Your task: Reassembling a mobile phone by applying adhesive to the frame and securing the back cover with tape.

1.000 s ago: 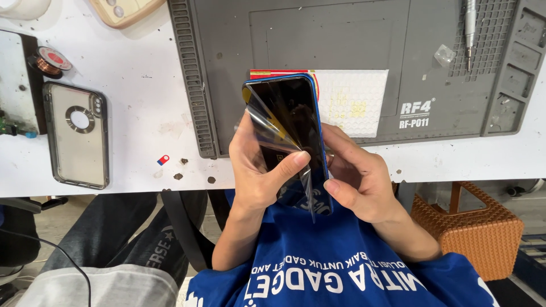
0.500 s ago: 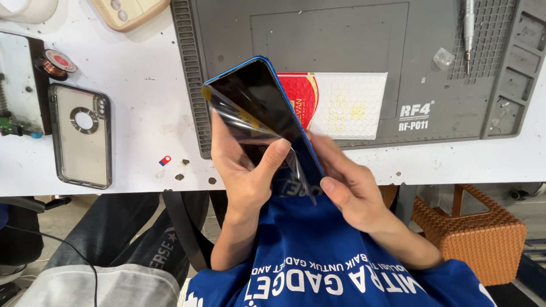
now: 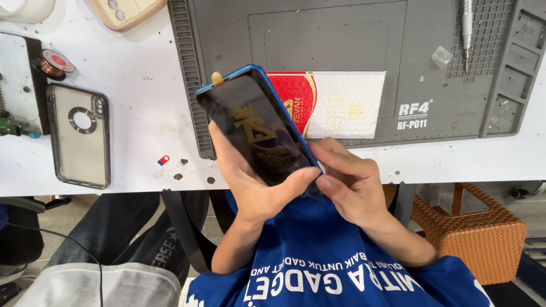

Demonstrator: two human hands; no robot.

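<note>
the grey mat (image 3: pixel 341 68) lies on the white table (image 3: pixel 142 113). above its near edge, the phone (image 3: pixel 256 133) slants up-left, cradled along its length in the left hand (image 3: pixel 250 182). the right hand (image 3: pixel 350 182) pinches its lower right corner.

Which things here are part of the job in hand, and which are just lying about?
In hand: blue phone, held by left hand and right hand.

Lying about: clear phone case, wire spool, screwdriver, red and white card, grey mat.
</note>
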